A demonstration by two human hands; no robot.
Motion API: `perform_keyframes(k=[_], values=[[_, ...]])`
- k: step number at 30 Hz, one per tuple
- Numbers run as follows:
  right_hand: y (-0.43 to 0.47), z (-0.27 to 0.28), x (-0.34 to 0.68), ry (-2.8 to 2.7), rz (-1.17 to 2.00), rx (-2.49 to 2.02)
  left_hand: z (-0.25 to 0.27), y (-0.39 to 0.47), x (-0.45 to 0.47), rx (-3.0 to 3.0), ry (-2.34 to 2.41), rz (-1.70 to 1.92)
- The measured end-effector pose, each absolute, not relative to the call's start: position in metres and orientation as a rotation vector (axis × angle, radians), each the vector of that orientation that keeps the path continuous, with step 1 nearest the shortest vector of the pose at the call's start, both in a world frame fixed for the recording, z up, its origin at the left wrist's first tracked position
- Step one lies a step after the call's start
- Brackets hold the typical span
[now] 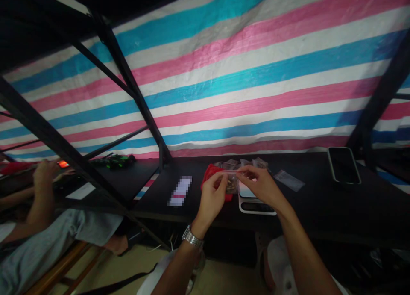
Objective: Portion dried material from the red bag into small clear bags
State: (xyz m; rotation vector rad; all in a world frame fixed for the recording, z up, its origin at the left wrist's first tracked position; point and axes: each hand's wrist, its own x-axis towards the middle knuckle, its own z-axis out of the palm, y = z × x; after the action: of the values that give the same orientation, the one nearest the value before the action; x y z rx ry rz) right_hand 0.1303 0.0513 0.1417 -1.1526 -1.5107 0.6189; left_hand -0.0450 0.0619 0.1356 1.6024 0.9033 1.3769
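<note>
My left hand (213, 194), with a metal watch on the wrist, pinches one end of the top edge of a small clear plastic bag (232, 185). Brownish small pieces, too blurred to name, show inside it. At the other end of that edge, the fingers of my right hand (261, 188) are also pinched together. Under my right hand lies a white digital scale (258, 207), partly covered by the hand. Red plastic (209, 173) shows behind and beneath my left hand. Several more small clear bags (231, 163) lie just beyond my hands.
A flat clear bag (290, 180) lies right of the scale on the black table (320, 205). One phone (344, 164) is at far right, and a blurred-out lit screen (181, 191) at left. Black metal posts (128, 79) frame the left side, where another person's arm (43, 196) shows.
</note>
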Motion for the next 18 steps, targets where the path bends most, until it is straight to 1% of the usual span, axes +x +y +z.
perform_keyframes(k=[12,18], values=[[0.044,0.145,0.113,-1.592,0.622,-1.134,0.137,0.064,-0.057,1.577,0.977,1.415],[0.05,0.144,0.108,-1.538,0.542,-1.151,0.139,0.067,-0.059,1.636,1.024,1.413]])
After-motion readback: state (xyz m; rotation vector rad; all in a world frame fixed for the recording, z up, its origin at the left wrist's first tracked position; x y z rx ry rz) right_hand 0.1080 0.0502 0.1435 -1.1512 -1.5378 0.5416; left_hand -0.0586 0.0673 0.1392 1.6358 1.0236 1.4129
